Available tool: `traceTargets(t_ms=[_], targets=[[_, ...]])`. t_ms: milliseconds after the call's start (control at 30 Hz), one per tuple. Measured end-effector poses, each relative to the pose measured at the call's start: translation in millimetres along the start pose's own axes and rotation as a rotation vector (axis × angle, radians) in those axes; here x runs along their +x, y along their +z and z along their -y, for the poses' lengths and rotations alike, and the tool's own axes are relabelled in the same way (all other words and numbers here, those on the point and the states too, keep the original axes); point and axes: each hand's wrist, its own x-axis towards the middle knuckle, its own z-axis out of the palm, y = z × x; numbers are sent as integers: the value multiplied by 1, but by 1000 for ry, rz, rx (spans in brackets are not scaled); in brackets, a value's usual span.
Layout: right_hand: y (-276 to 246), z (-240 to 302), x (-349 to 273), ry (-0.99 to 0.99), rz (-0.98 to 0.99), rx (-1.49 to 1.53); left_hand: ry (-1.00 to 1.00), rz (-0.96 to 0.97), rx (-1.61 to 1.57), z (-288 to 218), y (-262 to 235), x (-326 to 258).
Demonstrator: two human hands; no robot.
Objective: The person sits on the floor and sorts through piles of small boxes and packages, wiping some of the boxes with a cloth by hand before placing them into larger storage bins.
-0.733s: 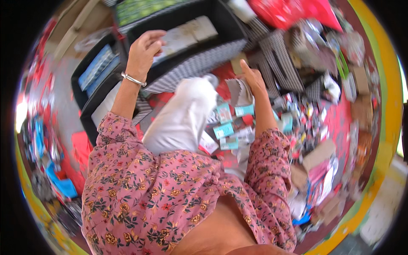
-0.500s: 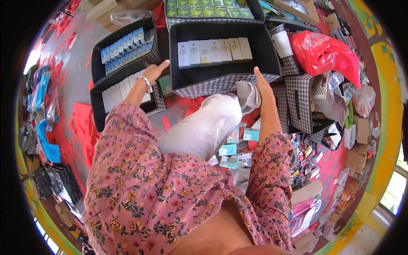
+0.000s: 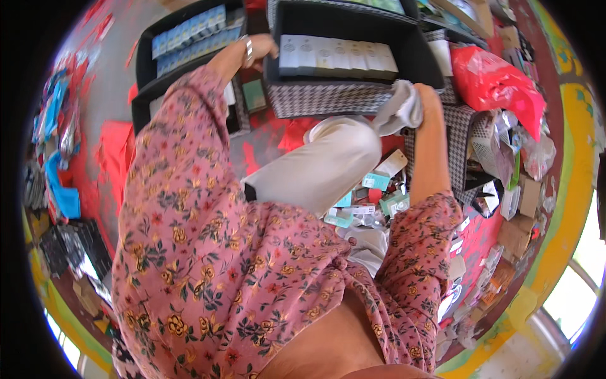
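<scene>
In front of me sits a black-lined storage box (image 3: pixel 334 101) with a houndstooth outside. A row of white and cream cartons (image 3: pixel 338 55) stands upright inside it. My left hand (image 3: pixel 260 50), with a silver bangle at the wrist, is at the box's left edge, its fingers bent against the side. At the front right corner is my right hand (image 3: pixel 428 98), closed round a bunched grey cloth (image 3: pixel 399 110) that lies against the box. Its fingertips are partly hidden by the cloth.
Boxes of blue-and-white cartons (image 3: pixel 189 31) stand at the left. A red plastic bag (image 3: pixel 495 85) and a white basket (image 3: pixel 492 142) are on the right. Small teal cartons (image 3: pixel 375 182) lie scattered beside my light-trousered knee (image 3: pixel 334 151). Red sheeting (image 3: pixel 117 161) covers floor at left.
My left hand has moved up and right to the box's edge, its fingers now bent. My right hand has shifted right and raised the grey cloth. The view has shifted.
</scene>
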Motion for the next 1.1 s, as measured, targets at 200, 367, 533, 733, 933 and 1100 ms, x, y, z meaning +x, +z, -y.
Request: traceTargets(t_ms=[200,367,533,733,933,1100], targets=[[-43,20,1,-46,120,79,-24,41,35,-23,-8,28],[-30,49,-59,-133,23,170,36,192,-12,-53,-19,-6],[-17,77,-81,-320,-102,-134,147,148,-87,-56,-35,-17],[-58,56,-34,-276,128,59,84,102,98,-40,-43,46],[-43,48,-40,-165,36,-53,153,244,-100,-60,-17,24],[-34,18,-18,-91,-145,-84,202,65,96,1,0,56]])
